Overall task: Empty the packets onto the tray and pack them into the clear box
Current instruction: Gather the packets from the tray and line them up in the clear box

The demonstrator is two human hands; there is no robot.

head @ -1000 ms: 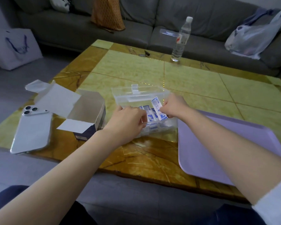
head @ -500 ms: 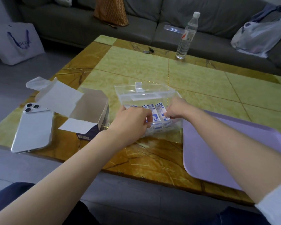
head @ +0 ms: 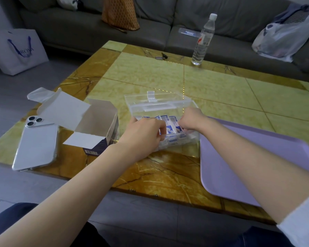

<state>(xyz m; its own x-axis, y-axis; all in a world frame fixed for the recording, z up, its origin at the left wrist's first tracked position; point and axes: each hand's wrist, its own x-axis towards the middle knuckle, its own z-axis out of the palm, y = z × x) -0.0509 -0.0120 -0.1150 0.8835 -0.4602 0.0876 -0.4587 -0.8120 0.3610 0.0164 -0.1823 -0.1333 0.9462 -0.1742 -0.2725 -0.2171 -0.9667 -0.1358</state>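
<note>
Both hands are at the clear box [head: 190,138], which stands on the yellow and brown marble surface [head: 150,77] with its lid tipped open toward the sofa [head: 78,24]. The blue and white packets [head: 169,122] stand on edge in a row inside the box, between the two hands.

The left hand [head: 143,134] reaches over the near wall of the box; its fingers [head: 160,131] are curled and pinch the left end of the packet row. The right hand [head: 191,120] comes in from the right side, and its fingers [head: 183,130] bend down among the packets. The fingertips are hidden, so I cannot tell whether they grasp a packet or only press on it.

The lavender tray [head: 239,166] lies just beside the box on its right, under the right forearm. To the left of the box sits an open cardboard carton [head: 100,118] with its flaps spread, and further left a white phone [head: 37,145] lies face down at the surface's edge.

Near the far edge of the surface a water bottle [head: 202,41] stands upright, with a small dark object [head: 161,57] to its left. On the sofa are an orange bag [head: 119,13] and a plastic bag [head: 284,38]. A white paper bag [head: 16,50] stands on the floor at the left
</note>
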